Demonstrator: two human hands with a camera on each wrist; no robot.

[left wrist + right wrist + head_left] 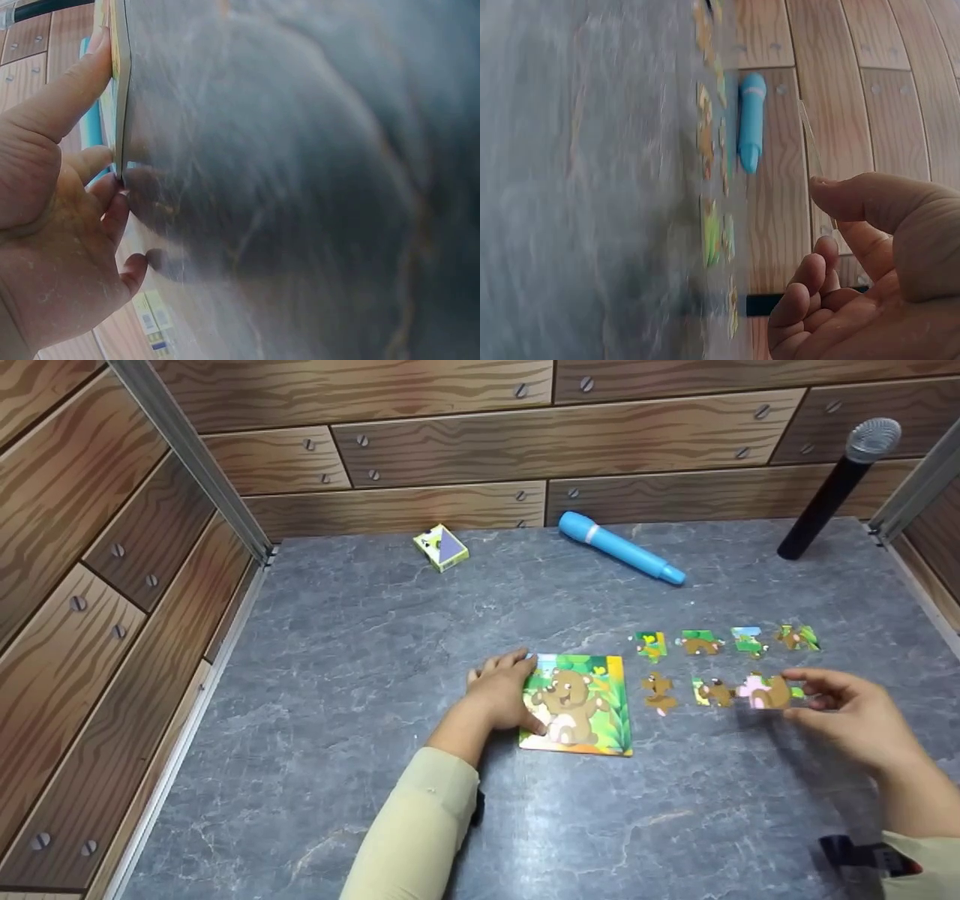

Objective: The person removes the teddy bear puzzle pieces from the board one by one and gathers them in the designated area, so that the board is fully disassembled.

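Observation:
A square bear-picture puzzle board [576, 701] lies flat on the grey table in the head view. My left hand [501, 690] grips its left side, thumb over the near part and fingers at the far corner; the left wrist view shows the board's thin edge [123, 90] against the thumb. Between thumb and fingers, my right hand [855, 716] pinches a pink and brown puzzle piece [766, 691] above the table. That piece [810, 135] appears edge-on in the right wrist view. Several loose pieces lie in two rows right of the board, including a brown one [658, 694].
Toward the back wall lie a blue marker-shaped stick [622, 547] and a small yellow-green card box [441, 547]. A black microphone [836, 491] stands upright at the back right. Wood-patterned panels [450, 450] wall in the table [360, 660].

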